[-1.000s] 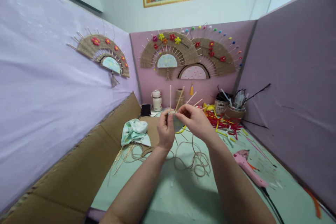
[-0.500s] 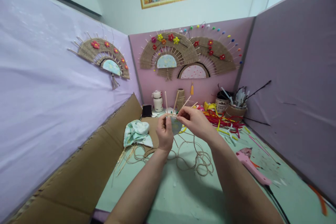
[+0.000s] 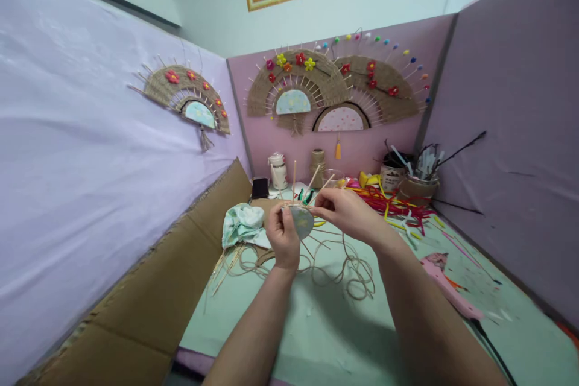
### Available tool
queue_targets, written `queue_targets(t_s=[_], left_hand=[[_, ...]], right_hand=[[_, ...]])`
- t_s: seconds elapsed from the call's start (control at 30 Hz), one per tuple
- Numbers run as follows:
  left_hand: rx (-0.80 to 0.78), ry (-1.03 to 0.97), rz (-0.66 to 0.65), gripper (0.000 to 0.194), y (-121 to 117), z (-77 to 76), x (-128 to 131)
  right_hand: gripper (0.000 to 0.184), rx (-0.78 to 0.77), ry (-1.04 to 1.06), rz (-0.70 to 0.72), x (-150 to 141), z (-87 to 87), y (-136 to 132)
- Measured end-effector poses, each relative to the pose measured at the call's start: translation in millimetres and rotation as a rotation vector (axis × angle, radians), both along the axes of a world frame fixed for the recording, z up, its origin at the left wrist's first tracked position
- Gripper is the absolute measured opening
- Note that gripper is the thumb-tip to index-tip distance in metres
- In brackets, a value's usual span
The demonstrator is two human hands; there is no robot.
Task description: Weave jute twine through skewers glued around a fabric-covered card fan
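My left hand (image 3: 284,235) is closed on the left edge of a small round disc (image 3: 301,221) with a pale blue-green patterned face. Thin wooden sticks (image 3: 295,184) fan out from the disc, mostly upward, with a couple pointing down to the right. At the disc's upper right edge, my right hand (image 3: 346,211) pinches what looks like the twine by the sticks; the fingertips partly hide it. A strand of twine (image 3: 360,271) trails from there down to loose loops on the table.
A crumpled green-and-white cloth (image 3: 242,223) lies left, above loose sticks (image 3: 226,265). A pink glue gun (image 3: 447,286) rests right with its black cord. Behind are red pipe cleaners (image 3: 398,205), a twine spool (image 3: 317,163), a white bottle (image 3: 278,170) and cardboard (image 3: 149,283) along the left.
The disc has turned a little, so more of its face shows and its sticks lean differently. My right hand stays at the edge. The whole view has shifted slightly.
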State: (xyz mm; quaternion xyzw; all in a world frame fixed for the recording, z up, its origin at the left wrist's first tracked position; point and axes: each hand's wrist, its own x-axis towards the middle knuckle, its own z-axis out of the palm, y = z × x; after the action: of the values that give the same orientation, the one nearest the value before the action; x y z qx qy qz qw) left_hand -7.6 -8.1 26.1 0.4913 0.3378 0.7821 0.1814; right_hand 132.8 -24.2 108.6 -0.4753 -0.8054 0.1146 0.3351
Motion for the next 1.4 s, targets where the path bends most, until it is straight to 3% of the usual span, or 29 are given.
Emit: queue_targets(t_s=[0.23, 0.57, 1.4], left_hand=[[-0.044, 0.004, -0.03, 0.024, -7.6, -13.9, -1.4], [-0.064, 0.006, -0.135, 0.024, -12.1, -13.6, -0.4], [-0.178, 0.019, -0.076, 0.042, -2.8, -24.5, -2.8]], right_hand=[[0.016, -0.079, -0.254, 0.028, -0.3, 1.5, -3.6], [0.018, -0.144, -0.406, 0.095, 3.8, -3.4, -0.5], [0.019, -0.165, -0.383, 0.07, 5.4, -5.0, 2.9]])
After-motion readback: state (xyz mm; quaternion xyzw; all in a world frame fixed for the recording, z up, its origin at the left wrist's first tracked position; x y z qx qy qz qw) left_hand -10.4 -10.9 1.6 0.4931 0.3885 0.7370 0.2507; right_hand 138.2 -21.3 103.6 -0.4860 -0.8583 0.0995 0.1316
